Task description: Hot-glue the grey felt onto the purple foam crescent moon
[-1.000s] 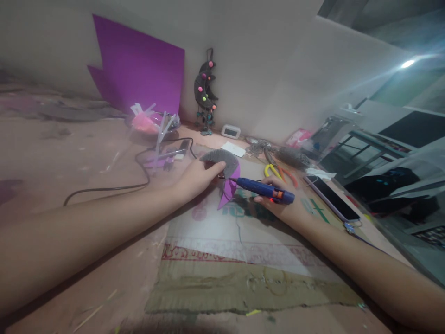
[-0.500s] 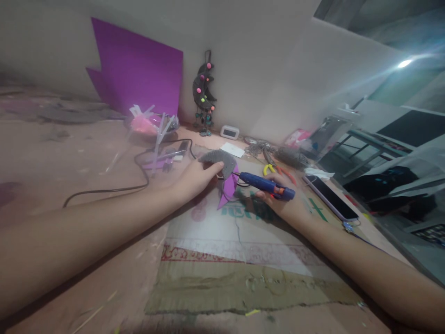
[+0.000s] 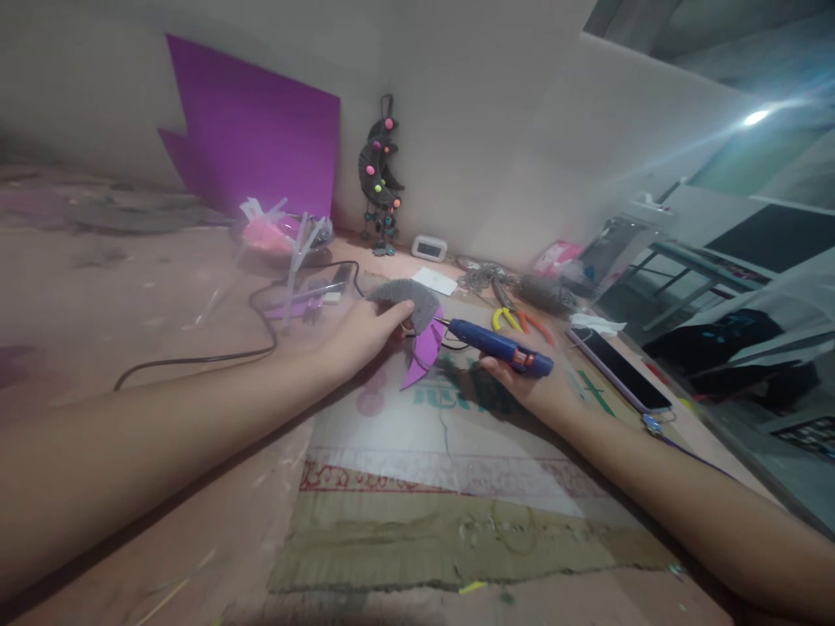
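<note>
My left hand point(image 3: 382, 326) is closed on a crescent moon point(image 3: 412, 298), pinching it with the thumb on top. Grey yarn covers the crescent's upper part, while its lower tip is bare purple point(image 3: 427, 349). In my right hand point(image 3: 522, 369) is a blue glue gun point(image 3: 499, 343), held with its nozzle pointing left. The nozzle tip is at the edge of the crescent, near where grey meets purple; I cannot tell if it touches. Under both hands lies a flattened cardboard sheet point(image 3: 391, 539) with printing on it.
A finished-looking moon hanging point(image 3: 378, 174) with pompoms and a purple sheet point(image 3: 261, 130) stand against the wall. Behind my hands are a small white clock point(image 3: 429, 249), pliers point(image 3: 505, 320) and grey yarn point(image 3: 544, 294). A phone point(image 3: 619, 369) lies right; a bag of glue sticks point(image 3: 303, 243) and a black cord point(image 3: 196, 357) left.
The crescent has shifted slightly left and turned a little, its purple tip swinging left. The glue gun's nozzle has followed it along the edge.
</note>
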A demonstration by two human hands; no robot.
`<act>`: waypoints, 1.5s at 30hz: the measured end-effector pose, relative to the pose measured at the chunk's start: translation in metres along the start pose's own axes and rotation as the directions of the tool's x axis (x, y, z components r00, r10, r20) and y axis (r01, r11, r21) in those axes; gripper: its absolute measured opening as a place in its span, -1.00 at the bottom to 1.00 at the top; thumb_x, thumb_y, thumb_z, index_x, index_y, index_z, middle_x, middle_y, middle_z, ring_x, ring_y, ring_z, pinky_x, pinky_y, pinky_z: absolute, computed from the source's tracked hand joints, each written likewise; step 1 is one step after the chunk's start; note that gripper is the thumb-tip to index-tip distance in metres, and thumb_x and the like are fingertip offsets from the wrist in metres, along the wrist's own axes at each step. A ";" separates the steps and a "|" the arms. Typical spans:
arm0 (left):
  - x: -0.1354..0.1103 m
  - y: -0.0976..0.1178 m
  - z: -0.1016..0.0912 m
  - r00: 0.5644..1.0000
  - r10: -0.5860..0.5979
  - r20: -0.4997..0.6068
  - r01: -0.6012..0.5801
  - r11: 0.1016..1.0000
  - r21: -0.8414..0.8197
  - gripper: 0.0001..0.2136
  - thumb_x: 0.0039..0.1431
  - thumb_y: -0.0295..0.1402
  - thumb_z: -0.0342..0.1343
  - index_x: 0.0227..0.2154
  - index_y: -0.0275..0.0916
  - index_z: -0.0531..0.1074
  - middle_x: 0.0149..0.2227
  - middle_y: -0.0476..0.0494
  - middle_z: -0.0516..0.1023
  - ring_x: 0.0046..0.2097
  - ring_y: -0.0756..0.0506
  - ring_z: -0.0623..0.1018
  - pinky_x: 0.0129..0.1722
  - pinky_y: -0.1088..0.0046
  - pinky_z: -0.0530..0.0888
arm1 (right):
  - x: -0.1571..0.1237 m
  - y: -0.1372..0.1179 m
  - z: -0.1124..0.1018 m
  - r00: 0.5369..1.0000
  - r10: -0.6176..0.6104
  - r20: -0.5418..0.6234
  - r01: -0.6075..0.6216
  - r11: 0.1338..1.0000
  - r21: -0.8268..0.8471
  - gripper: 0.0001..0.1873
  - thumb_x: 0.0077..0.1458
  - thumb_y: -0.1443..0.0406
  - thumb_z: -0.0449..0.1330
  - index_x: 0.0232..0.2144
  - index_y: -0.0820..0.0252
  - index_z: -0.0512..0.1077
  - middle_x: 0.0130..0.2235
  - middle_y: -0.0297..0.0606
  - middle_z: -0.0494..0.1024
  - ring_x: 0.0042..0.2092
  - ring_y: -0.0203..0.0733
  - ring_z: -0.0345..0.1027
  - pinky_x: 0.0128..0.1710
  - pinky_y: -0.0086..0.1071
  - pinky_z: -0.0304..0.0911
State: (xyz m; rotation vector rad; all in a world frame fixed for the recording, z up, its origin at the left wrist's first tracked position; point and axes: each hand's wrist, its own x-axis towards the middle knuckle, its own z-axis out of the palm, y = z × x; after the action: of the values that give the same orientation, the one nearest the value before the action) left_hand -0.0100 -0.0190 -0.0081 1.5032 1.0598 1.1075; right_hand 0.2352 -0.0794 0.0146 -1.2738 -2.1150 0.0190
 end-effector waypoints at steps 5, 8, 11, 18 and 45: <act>0.000 0.001 0.001 1.000 0.022 -0.006 -0.022 1.000 0.017 -0.65 0.11 -0.05 0.06 -0.52 -0.26 0.39 -0.55 -0.04 0.43 -0.48 -0.03 0.44 -0.51 0.49 0.31 | 0.001 -0.003 0.000 1.000 0.007 0.022 -0.007 1.000 0.010 -0.67 0.08 0.01 0.19 -0.49 0.12 0.35 -0.50 -0.31 0.44 -0.44 -0.20 0.32 -0.40 -0.33 0.26; -0.001 0.004 0.001 1.000 0.010 -0.006 -0.010 0.999 0.037 -0.65 0.11 -0.05 0.05 -0.53 -0.26 0.39 -0.56 -0.05 0.44 -0.49 -0.04 0.44 -0.53 0.49 0.29 | 0.000 -0.006 -0.002 0.998 0.044 0.037 -0.047 0.995 0.088 -0.72 0.08 0.04 0.21 -0.40 0.12 0.40 -0.41 -0.29 0.54 -0.41 -0.20 0.40 -0.38 -0.33 0.30; -0.001 0.004 0.001 1.000 0.016 -0.008 -0.015 1.000 0.024 -0.67 0.11 -0.06 0.06 -0.52 -0.26 0.39 -0.54 -0.05 0.46 -0.50 -0.02 0.42 -0.53 0.50 0.29 | -0.002 -0.006 -0.002 0.997 0.076 0.023 -0.080 0.977 0.197 -0.70 0.08 0.07 0.23 -0.21 0.11 0.39 -0.33 -0.28 0.60 -0.34 -0.15 0.48 -0.29 -0.29 0.36; 0.001 0.001 0.000 1.000 0.020 -0.007 -0.020 1.000 0.001 -0.67 0.12 -0.07 0.07 -0.53 -0.25 0.38 -0.56 -0.03 0.42 -0.51 -0.02 0.44 -0.53 0.49 0.29 | -0.002 -0.004 0.001 0.997 0.032 -0.065 -0.022 0.989 0.147 -0.69 0.02 0.12 0.27 -0.21 0.09 0.36 -0.29 -0.26 0.55 -0.31 -0.15 0.45 -0.32 -0.30 0.36; 0.002 -0.001 0.000 0.999 0.033 -0.019 -0.032 0.998 0.055 -0.64 0.11 -0.03 0.06 -0.50 -0.27 0.43 -0.52 -0.07 0.48 -0.46 -0.05 0.46 -0.48 0.46 0.31 | -0.003 0.000 0.004 0.997 0.058 -0.059 -0.051 0.992 0.114 -0.71 -0.02 0.12 0.31 -0.27 0.10 0.39 -0.40 -0.34 0.51 -0.43 -0.24 0.37 -0.42 -0.37 0.31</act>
State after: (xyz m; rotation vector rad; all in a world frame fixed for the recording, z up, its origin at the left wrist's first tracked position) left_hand -0.0099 -0.0171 -0.0091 1.5606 1.0903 1.1261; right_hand 0.2343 -0.0806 0.0097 -1.2489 -1.9971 0.1194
